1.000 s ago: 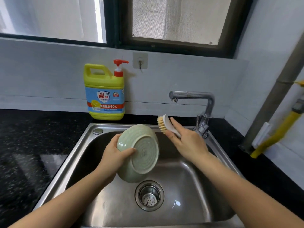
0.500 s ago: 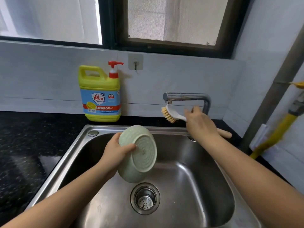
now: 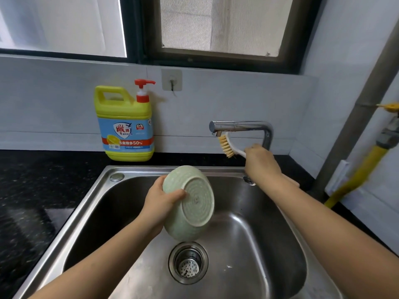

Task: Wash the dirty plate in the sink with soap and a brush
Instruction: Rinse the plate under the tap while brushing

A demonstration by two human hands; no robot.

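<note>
My left hand (image 3: 160,200) grips a pale green plate (image 3: 190,203) by its rim, holding it tilted on edge over the steel sink (image 3: 103,184), its ringed underside facing me. My right hand (image 3: 260,161) holds a white-handled brush (image 3: 226,146) with tan bristles, raised at the back right of the sink. The bristles sit just under the spout of the chrome tap (image 3: 239,126). No water is visible from the spout. A yellow soap bottle (image 3: 125,124) with a red pump stands on the counter behind the sink's left side.
The sink drain strainer (image 3: 188,263) lies below the plate. Black speckled countertop (image 3: 32,184) runs left of the sink. A grey pipe (image 3: 354,117) and a yellow hose (image 3: 358,175) stand at the right wall. A wall hook (image 3: 172,80) hangs above the sink.
My right hand has carried the brush away from the plate, up and back to the tap spout. My left hand keeps the plate tilted over the sink, nearly unmoved.
</note>
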